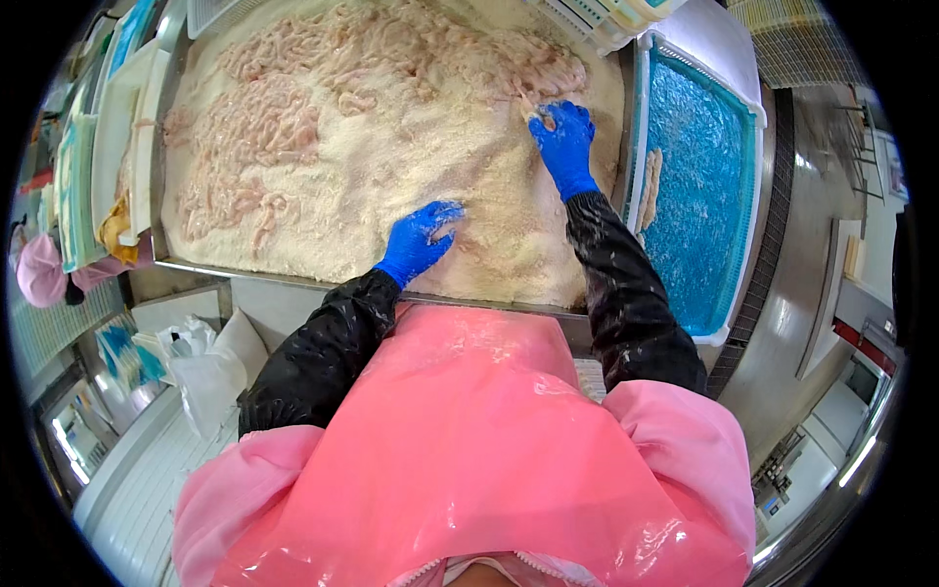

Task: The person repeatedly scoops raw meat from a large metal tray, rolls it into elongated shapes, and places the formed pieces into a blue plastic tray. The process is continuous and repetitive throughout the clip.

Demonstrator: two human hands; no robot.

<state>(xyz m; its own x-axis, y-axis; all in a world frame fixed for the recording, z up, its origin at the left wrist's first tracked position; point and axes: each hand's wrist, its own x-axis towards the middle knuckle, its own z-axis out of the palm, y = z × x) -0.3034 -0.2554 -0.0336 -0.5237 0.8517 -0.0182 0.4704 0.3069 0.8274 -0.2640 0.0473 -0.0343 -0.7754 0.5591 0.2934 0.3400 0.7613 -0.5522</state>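
Observation:
Pale breading crumbs [411,161] fill a wide metal-rimmed tray, with raw meat strips [271,110] heaped along its back and left. My right hand [565,136], in a blue glove, pinches a raw meat strip [525,103] at the heap's right end. Nearer the front rim, my left hand [422,238], also gloved in blue, rests in the crumbs with its fingers curled; whether anything lies under them cannot be seen. To the right stands a white basket lined with blue plastic film [700,183], where crumb-coated strips [649,191] lie along the left edge.
White plastic baskets [601,22] overlap the tray's back right corner. At the far left, another person's pink sleeve [110,270] and yellow-brown glove [117,229] show beside stacked, lined trays [81,191]. White bags [213,359] stand below the tray's left front.

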